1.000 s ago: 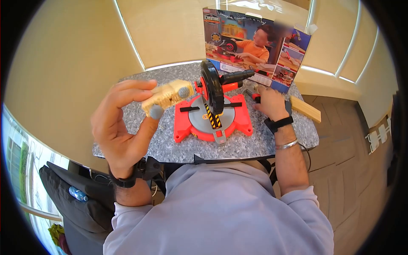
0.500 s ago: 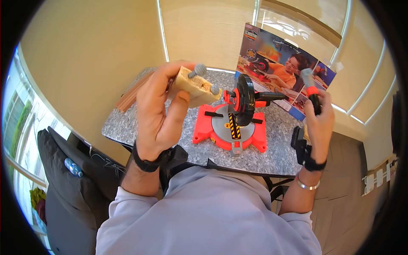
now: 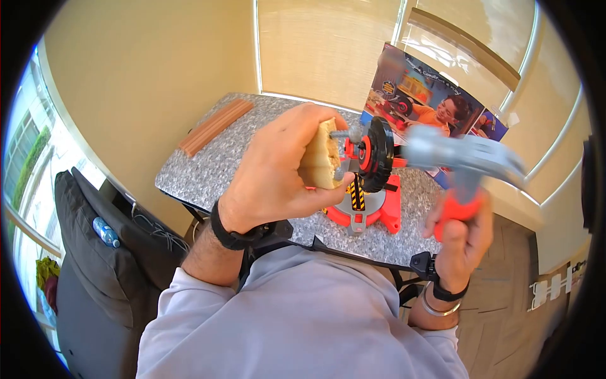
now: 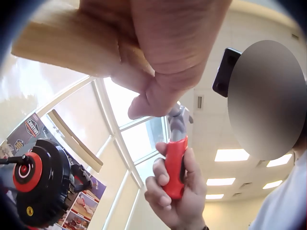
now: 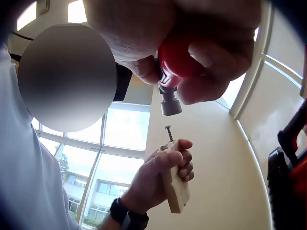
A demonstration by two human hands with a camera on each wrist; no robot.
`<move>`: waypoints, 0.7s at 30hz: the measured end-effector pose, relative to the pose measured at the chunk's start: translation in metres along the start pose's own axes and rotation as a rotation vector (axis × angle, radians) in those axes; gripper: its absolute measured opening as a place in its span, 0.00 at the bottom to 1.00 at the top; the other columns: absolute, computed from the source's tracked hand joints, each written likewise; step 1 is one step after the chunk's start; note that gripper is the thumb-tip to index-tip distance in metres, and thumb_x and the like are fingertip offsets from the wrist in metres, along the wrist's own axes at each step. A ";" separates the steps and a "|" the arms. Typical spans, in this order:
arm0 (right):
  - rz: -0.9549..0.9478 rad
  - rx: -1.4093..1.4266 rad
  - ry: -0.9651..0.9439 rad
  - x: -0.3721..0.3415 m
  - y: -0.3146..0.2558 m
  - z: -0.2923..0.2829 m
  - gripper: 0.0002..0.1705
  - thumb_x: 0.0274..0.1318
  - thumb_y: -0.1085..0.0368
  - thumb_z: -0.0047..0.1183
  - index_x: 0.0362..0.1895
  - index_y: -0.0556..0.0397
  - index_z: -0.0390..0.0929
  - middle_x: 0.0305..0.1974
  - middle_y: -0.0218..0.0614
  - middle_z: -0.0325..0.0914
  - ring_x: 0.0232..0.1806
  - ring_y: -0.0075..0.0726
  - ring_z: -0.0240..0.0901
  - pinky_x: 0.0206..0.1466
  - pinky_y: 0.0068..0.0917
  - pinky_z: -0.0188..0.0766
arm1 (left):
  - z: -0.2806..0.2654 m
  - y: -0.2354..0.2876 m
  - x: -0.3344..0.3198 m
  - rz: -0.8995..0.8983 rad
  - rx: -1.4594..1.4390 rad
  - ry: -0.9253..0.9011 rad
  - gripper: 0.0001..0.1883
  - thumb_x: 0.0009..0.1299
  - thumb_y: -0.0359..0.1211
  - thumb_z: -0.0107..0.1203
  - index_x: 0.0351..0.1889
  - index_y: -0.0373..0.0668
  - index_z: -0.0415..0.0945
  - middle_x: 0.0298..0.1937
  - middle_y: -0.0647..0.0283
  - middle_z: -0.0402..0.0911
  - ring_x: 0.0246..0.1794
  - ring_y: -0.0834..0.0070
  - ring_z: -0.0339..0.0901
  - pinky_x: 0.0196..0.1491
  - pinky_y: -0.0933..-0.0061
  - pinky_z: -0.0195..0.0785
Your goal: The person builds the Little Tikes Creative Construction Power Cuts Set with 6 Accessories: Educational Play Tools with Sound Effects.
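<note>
Held up over the table, a pale wooden block is gripped by my left hand, thumb along the lower edge and fingers over the top. Two grey toy screws stick out of its right-hand end, the upper screw standing well proud. My right hand grips the red handle of a toy hammer, whose blurred grey head points left toward the screws. From the right wrist view, the hammer's face hangs just above one screw, with a gap between. Behind the block stands a red and black toy miter saw.
A printed toy box leans at the back right of the speckled table. Reddish-brown wooden strips lie at the back left. To the left is a dark padded seat with a plastic bottle on it.
My right hand has lifted the hammer off the table and turned it toward the block. My left hand has moved right, turning the block so the screws point right. The head view has shifted.
</note>
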State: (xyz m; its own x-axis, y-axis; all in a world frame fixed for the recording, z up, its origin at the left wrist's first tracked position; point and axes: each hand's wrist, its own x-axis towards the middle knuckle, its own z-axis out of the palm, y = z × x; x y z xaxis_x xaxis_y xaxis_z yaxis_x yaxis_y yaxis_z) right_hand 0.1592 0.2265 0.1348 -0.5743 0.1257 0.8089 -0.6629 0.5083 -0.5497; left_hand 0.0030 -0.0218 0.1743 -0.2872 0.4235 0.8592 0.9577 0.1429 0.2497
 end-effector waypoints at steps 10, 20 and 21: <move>0.061 -0.054 -0.035 -0.004 -0.007 0.024 0.41 0.69 0.39 0.59 0.65 0.64 0.67 0.33 0.38 0.78 0.25 0.28 0.70 0.26 0.23 0.66 | 0.010 0.000 -0.005 0.056 -0.020 -0.063 0.28 0.55 0.35 0.77 0.51 0.43 0.75 0.41 0.58 0.80 0.35 0.60 0.78 0.39 0.67 0.72; -0.048 -0.289 -0.165 0.002 0.001 0.028 0.48 0.69 0.34 0.55 0.71 0.65 0.65 0.33 0.38 0.75 0.30 0.26 0.68 0.39 0.26 0.67 | 0.012 0.002 -0.006 0.030 -0.114 -0.071 0.28 0.56 0.35 0.76 0.52 0.43 0.75 0.40 0.59 0.80 0.34 0.60 0.79 0.38 0.66 0.73; -0.052 -0.287 -0.165 0.000 -0.001 0.027 0.48 0.69 0.34 0.55 0.71 0.65 0.65 0.33 0.38 0.75 0.30 0.26 0.68 0.39 0.26 0.67 | 0.009 0.003 -0.005 0.039 -0.096 -0.070 0.28 0.56 0.35 0.76 0.52 0.43 0.75 0.41 0.59 0.80 0.34 0.59 0.79 0.38 0.67 0.74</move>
State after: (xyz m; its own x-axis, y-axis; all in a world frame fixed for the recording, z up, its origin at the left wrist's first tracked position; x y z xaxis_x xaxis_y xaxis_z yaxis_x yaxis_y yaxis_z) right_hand 0.1469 0.2026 0.1293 -0.6286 -0.0345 0.7769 -0.5448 0.7325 -0.4082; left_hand 0.0068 -0.0152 0.1665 -0.2471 0.4886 0.8368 0.9644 0.0400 0.2614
